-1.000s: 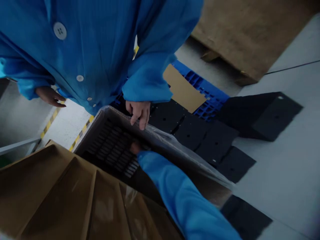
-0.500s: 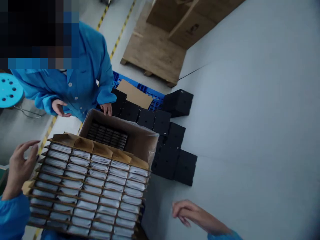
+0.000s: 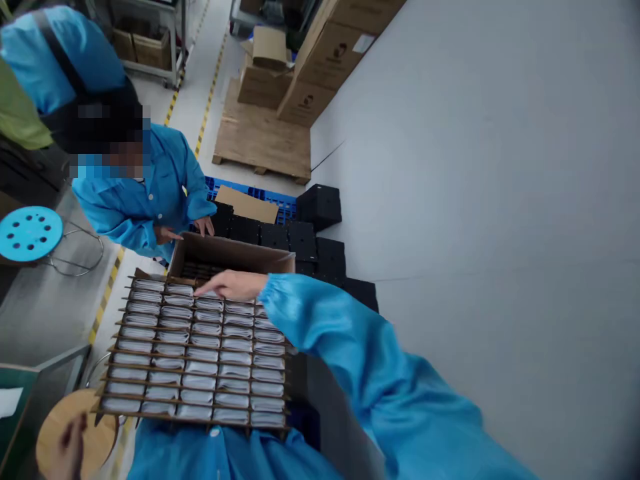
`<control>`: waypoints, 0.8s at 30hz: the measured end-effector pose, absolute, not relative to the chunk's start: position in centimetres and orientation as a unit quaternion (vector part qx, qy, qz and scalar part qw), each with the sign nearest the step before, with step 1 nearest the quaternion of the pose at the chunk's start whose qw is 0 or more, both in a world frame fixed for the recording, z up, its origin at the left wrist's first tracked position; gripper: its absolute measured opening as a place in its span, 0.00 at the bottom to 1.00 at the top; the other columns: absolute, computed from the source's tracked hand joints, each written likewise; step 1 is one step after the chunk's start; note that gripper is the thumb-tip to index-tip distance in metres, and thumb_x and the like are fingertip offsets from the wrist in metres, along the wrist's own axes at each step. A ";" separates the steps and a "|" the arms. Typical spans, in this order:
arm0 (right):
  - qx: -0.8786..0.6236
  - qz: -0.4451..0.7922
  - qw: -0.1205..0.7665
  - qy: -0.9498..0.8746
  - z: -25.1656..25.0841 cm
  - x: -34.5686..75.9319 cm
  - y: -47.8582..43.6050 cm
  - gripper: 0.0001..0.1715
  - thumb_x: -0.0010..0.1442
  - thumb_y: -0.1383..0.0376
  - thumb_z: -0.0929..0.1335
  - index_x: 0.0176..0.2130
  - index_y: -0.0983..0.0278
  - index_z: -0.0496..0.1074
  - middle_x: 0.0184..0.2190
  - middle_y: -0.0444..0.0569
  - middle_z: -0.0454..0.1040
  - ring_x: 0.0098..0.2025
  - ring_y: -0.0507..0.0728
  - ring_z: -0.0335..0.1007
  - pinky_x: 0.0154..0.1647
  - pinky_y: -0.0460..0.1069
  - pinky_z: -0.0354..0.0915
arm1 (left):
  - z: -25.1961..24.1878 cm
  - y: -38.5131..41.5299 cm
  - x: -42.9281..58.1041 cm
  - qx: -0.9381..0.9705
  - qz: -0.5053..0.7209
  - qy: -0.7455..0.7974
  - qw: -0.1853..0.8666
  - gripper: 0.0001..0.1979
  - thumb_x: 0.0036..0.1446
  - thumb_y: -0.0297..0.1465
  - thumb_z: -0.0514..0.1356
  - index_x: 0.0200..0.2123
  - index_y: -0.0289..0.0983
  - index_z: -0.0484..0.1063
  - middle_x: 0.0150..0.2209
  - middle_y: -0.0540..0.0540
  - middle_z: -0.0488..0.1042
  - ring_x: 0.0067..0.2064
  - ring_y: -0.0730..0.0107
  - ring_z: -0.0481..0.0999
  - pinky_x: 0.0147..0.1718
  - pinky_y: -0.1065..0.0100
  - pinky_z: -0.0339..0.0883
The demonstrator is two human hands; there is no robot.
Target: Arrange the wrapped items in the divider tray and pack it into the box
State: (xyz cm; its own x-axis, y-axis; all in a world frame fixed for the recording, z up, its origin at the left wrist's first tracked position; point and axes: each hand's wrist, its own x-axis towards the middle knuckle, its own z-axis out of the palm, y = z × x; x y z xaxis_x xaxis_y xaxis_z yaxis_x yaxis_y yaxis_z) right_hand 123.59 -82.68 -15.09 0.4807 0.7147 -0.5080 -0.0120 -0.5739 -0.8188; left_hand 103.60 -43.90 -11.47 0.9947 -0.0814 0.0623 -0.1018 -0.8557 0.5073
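A cardboard box with a divider grid (image 3: pixel 120 347) sits right in front of me, its cells filled with several white packets (image 3: pixel 200 367). My right hand (image 3: pixel 227 285) reaches across its far edge with the fingers stretched out flat and pointing left, and it holds nothing. My left hand (image 3: pixel 67 445) shows blurred at the bottom left, over a round wooden stool top (image 3: pixel 97 437). Beyond the grid box is an open cardboard box (image 3: pixel 240 252) with a black slotted tray (image 3: pixel 197 270) inside. A co-worker in a blue coat (image 3: pixel 150 193) rests both hands (image 3: pixel 204 225) at that box's far edge.
Black boxes (image 3: pixel 320 207) stand in a row along a blue pallet (image 3: pixel 250 191) beside the grey wall. A wooden pallet (image 3: pixel 260 143) and cardboard cartons (image 3: pixel 320 73) lie farther back. A blue perforated stool (image 3: pixel 30 232) stands at the left, by yellow-black floor tape (image 3: pixel 107 293).
My right arm swung from the lower right up over the grid box's far edge. My left hand dropped from the box's left side to the bottom left. The view pulled back.
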 end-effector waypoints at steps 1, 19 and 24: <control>-0.749 0.470 0.408 -0.228 -15.2 121.8 -83.1 0.36 0.53 0.81 0.59 0.56 0.59 0.70 0.29 0.42 0.74 0.31 0.50 0.67 0.36 0.43 0.62 | -11.5 -42.7 104.6 0.969 0.069 0.008 0.237 0.15 0.60 0.35 0.52 0.49 0.49 0.70 0.20 0.56 0.72 0.21 0.70 0.68 0.17 0.73 0.61; -0.917 0.371 0.145 0.016 -17.5 120.0 -90.0 0.35 0.59 0.75 0.59 0.64 0.58 0.57 0.49 0.57 0.73 0.47 0.60 0.71 0.46 0.52 0.65 | -10.6 -58.3 100.6 0.636 -0.569 -0.218 0.474 0.19 0.57 0.23 0.54 0.48 0.41 0.76 0.47 0.45 0.77 0.48 0.66 0.75 0.49 0.71 0.65; -0.885 0.350 0.248 -0.181 -18.1 119.9 -82.5 0.46 0.53 0.81 0.56 0.65 0.53 0.53 0.40 0.46 0.75 0.37 0.51 0.69 0.42 0.44 0.62 | -11.0 -60.0 98.3 0.601 -0.539 -0.200 0.556 0.15 0.60 0.27 0.54 0.43 0.38 0.80 0.40 0.45 0.80 0.43 0.67 0.77 0.45 0.72 0.67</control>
State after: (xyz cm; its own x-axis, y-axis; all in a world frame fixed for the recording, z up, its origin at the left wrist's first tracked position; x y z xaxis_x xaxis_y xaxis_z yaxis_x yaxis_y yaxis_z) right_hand 119.89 -82.53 -18.06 0.6894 0.4940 -0.5298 0.1462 -0.8112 -0.5662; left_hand 98.27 -59.98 -10.95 0.3401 -0.8389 -0.4250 0.3594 -0.3017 0.8831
